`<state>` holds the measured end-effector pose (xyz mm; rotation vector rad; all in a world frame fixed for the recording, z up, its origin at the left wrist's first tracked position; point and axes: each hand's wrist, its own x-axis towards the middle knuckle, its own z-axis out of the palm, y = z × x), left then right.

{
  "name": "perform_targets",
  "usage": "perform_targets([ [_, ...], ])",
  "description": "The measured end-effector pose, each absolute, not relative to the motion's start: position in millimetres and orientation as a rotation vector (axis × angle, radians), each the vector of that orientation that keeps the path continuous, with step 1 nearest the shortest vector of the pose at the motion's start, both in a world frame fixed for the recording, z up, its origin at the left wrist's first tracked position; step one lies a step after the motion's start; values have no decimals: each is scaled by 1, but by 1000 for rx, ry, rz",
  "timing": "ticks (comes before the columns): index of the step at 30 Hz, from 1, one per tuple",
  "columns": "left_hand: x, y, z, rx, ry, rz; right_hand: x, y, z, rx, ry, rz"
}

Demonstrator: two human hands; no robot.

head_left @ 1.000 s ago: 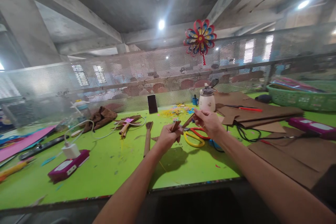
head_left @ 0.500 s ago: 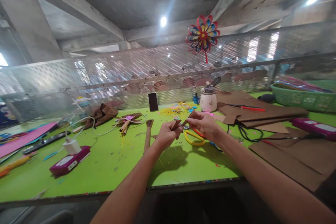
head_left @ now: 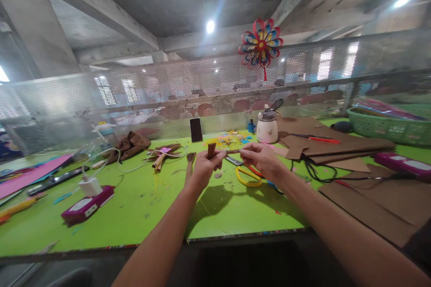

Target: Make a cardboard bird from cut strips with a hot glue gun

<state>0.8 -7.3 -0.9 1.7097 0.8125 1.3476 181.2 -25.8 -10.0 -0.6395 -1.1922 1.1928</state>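
My left hand is closed round a brown fringed paper piece, whose cut end stands up above the fingers. From there a thin brown paper strip runs sideways to my right hand, which pinches its other end. Under and beside my right hand lie scissors with yellow and red handles on the green table. Another brown fringed paper piece lies left of my left hand, partly hidden by it.
Brown paper sheets, a green basket and a white bottle are at the right. At the left are a purple power strip and cable. A phone leans against the mesh partition.
My hands have moved apart, my left hand going left. The fringed piece now points upward, and the strip between the hands is stretched out nearly level.
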Motion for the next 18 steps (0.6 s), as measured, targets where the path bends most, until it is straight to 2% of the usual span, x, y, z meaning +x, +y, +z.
perform_targets([
  [7, -2, -1, -2, 1569, 669, 1410, 178, -28, -14, -726, -1314, 1074],
  [13, 5, -6, -5, 1365, 578, 1209, 173, -30, -13, -821, -1405, 794],
  [18, 10, -9, -8, 1319, 558, 1157, 167, -32, -14, -856, -1402, 770],
])
